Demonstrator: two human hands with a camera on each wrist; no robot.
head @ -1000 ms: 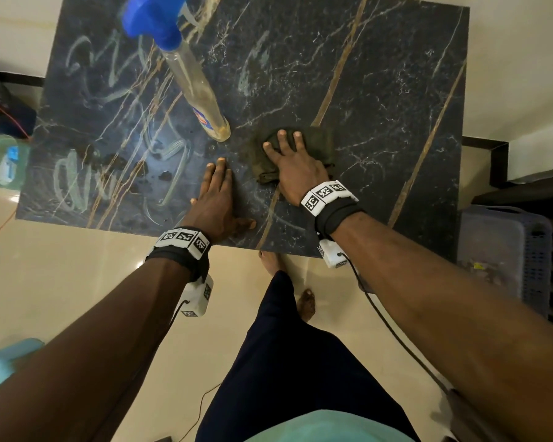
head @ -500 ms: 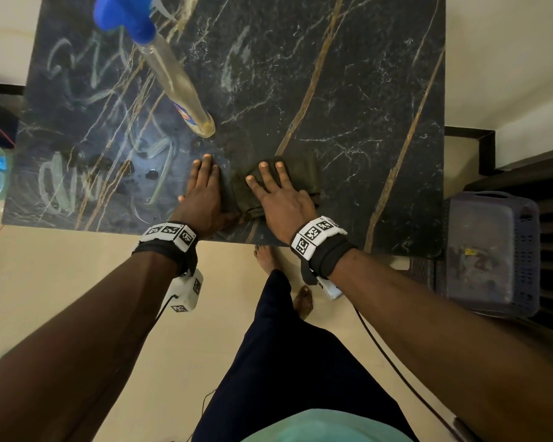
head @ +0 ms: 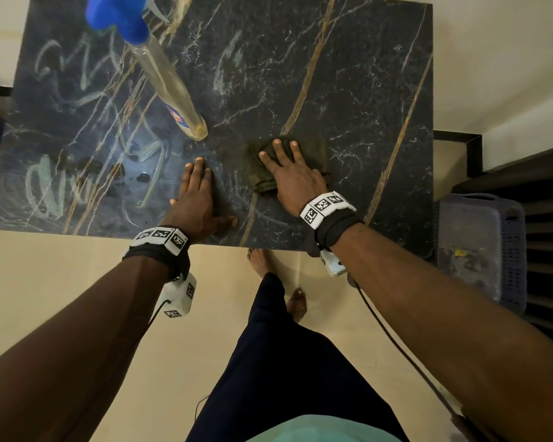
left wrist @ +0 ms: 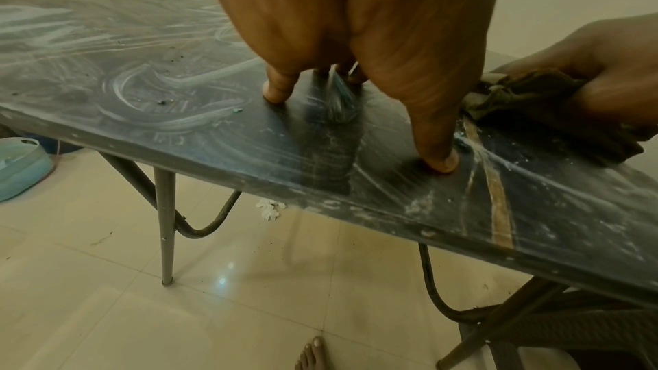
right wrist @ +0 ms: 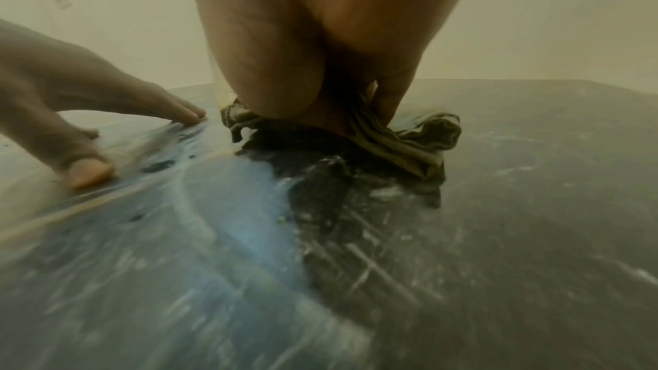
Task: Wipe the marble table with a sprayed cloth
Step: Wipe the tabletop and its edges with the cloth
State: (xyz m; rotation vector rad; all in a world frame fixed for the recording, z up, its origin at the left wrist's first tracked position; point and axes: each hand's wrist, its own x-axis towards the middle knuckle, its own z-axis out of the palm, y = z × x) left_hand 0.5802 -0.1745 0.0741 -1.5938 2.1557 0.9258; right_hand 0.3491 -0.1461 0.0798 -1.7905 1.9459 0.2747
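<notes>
- Three views, head view first: the right hand point(head: 296, 181) lies flat with fingers spread on the dark green cloth point(head: 313, 151), pressing it to the marble table point(head: 348, 74) near the front edge, just right of a gold vein.
- Compared with half a second ago, when cloth and right hand lay beside the left hand, almost touching it, a bare strip of marble now separates them; the cloth sits further right and further from the front edge.
- Left hand point(head: 196, 199) rests flat on the marble, fingers straight and together, thumb out along the front edge; it holds nothing and sits at the same spot near the edge as before.
- Spray bottle point(head: 170, 87), clear with a blue head, stands on the table beyond the left hand, apart from it, as earlier. Pale smears and dark spots mark the left half of the top. A grey basket point(head: 482, 247) stands on the floor at the right.
- Left wrist view: the left hand point(left wrist: 356, 38) braces on fingertips and thumb on the smeared surface; the cloth point(left wrist: 527, 94) shows at the right under the other hand.
- Right wrist view, blurred: the right hand point(right wrist: 320, 38) bears down on the bunched cloth point(right wrist: 409, 145); streaked marble lies in front, and the left hand point(right wrist: 82, 111) is spread on the table at the left.
</notes>
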